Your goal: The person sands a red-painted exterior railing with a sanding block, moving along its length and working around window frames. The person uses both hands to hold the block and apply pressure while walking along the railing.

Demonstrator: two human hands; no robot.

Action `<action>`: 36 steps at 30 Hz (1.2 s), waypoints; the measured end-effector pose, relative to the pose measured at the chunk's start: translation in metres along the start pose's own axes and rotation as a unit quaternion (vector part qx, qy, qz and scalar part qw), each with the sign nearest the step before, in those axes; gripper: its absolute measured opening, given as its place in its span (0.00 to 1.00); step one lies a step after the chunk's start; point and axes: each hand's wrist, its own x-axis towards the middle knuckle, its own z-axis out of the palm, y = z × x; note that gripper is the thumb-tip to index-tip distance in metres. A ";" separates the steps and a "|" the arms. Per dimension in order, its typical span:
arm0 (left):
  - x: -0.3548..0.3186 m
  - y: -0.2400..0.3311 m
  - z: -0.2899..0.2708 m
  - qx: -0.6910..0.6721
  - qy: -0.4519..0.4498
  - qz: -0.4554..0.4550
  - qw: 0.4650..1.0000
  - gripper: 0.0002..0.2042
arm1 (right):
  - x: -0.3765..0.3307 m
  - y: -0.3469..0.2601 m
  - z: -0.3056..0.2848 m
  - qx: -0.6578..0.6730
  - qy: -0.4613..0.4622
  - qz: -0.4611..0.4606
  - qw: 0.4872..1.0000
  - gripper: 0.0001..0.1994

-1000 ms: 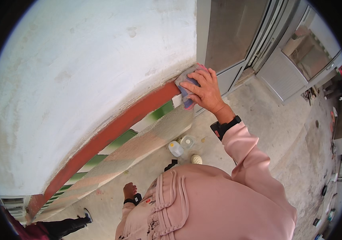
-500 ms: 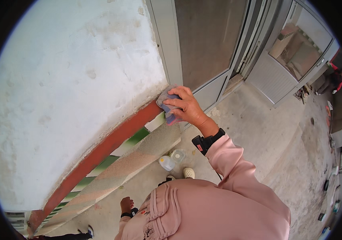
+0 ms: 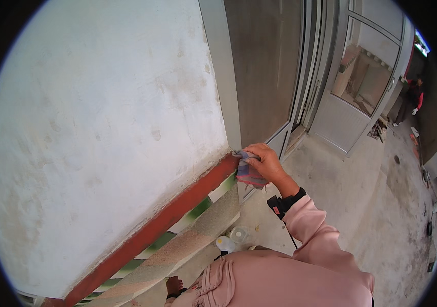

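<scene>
My right hand (image 3: 265, 161) is closed on a grey-blue cloth (image 3: 249, 175) with a pink, frayed edge. It presses the cloth's upper part against the end of a red-painted ledge (image 3: 182, 203), where the ledge meets the grey door frame; the rest of the cloth hangs down. Low down, beside my pink clothing, my left hand (image 3: 174, 284) hangs with nothing visible in it, its fingers loosely apart. A stained white wall (image 3: 101, 128) rises above the ledge, and green and white tiles (image 3: 198, 210) run below it.
Two plastic containers (image 3: 225, 244) stand on the concrete floor (image 3: 341, 204) below the ledge. A metal door with a glass pane (image 3: 338, 125) stands ajar on the right. Farther off, a person in dark and red clothing (image 3: 414, 97) is beside a wall.
The whole view has shifted, with the ledge's end now lower and farther right. My right hand has changed its grip: the cloth, bunched under my fingers before, now hangs down from them.
</scene>
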 end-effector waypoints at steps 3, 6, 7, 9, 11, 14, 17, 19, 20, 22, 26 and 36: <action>0.008 -0.003 -0.005 0.050 0.008 0.020 0.999 0.09 | 0.033 -0.004 -0.018 -0.048 0.051 0.004 0.998 0.15; 0.016 -0.001 0.001 0.118 0.011 0.042 0.992 0.10 | 0.077 -0.017 -0.037 -0.057 0.160 -0.060 0.984 0.17; 0.018 0.001 0.005 0.143 0.013 0.051 0.988 0.10 | 0.093 -0.023 -0.043 -0.072 0.185 -0.094 0.976 0.18; 0.024 0.006 0.019 0.207 0.011 0.069 0.976 0.10 | 0.129 -0.035 -0.056 -0.092 0.230 -0.159 0.956 0.19; 0.028 0.009 0.032 0.258 0.012 0.090 0.962 0.10 | 0.168 -0.046 -0.064 -0.080 0.290 -0.223 0.927 0.20; 0.034 0.012 0.051 0.318 0.013 0.115 0.941 0.10 | 0.222 -0.059 -0.064 -0.093 0.359 -0.298 0.880 0.21; 0.038 0.010 0.062 0.358 0.015 0.137 0.923 0.11 | 0.245 -0.062 -0.047 -0.108 0.341 -0.327 0.875 0.21; 0.040 0.008 0.065 0.380 0.016 0.150 0.913 0.11 | 0.246 -0.054 -0.035 -0.091 0.341 -0.343 0.870 0.22; 0.041 0.007 0.066 0.393 0.017 0.157 0.906 0.11 | 0.240 -0.048 -0.029 -0.087 0.340 -0.343 0.871 0.22; 0.042 0.005 0.067 0.419 0.021 0.162 0.893 0.11 | 0.224 -0.033 -0.018 -0.096 0.320 -0.348 0.876 0.25; 0.042 0.003 0.065 0.456 0.025 0.174 0.872 0.12 | 0.172 0.005 -0.001 -0.116 0.217 -0.318 0.916 0.30; 0.046 -0.003 0.056 0.524 0.020 0.216 0.824 0.14 | 0.103 0.061 0.019 -0.127 0.071 -0.285 0.947 0.31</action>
